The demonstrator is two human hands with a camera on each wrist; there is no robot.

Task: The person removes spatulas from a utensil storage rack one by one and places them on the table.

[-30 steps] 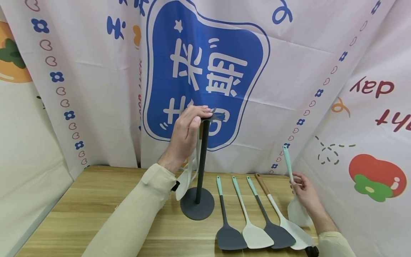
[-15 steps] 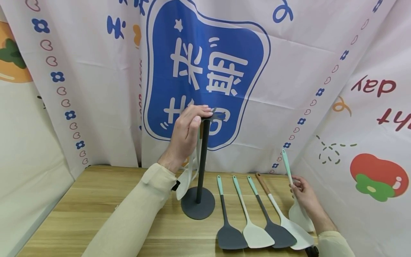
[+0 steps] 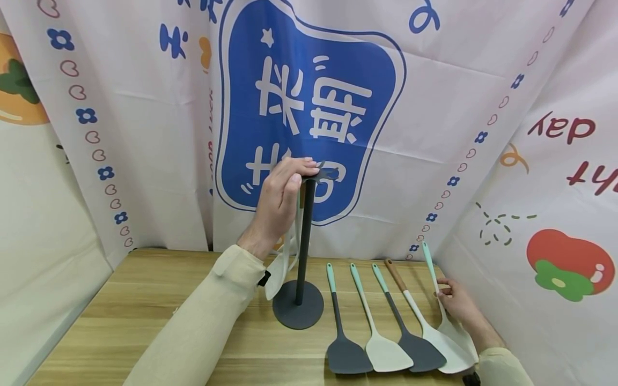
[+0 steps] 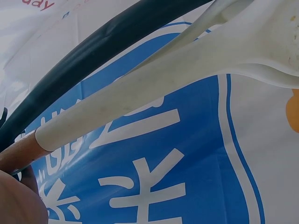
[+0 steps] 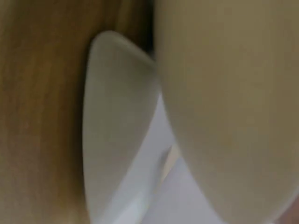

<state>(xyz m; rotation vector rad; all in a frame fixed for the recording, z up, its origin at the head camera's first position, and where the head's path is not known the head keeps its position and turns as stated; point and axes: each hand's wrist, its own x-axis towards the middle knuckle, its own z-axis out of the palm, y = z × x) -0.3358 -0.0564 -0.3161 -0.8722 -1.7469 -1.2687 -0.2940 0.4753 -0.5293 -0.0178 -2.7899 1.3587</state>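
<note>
Head view: right hand [image 3: 458, 303] pinches spatula [image 3: 446, 308].

Bright, even light, soft shadows; head view bows at its edges (wide lens); right wrist view blurred.

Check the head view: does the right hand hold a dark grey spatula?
No: the right hand grips the mint handle of a white spatula, beside the four spatulas lying on the table.
</note>
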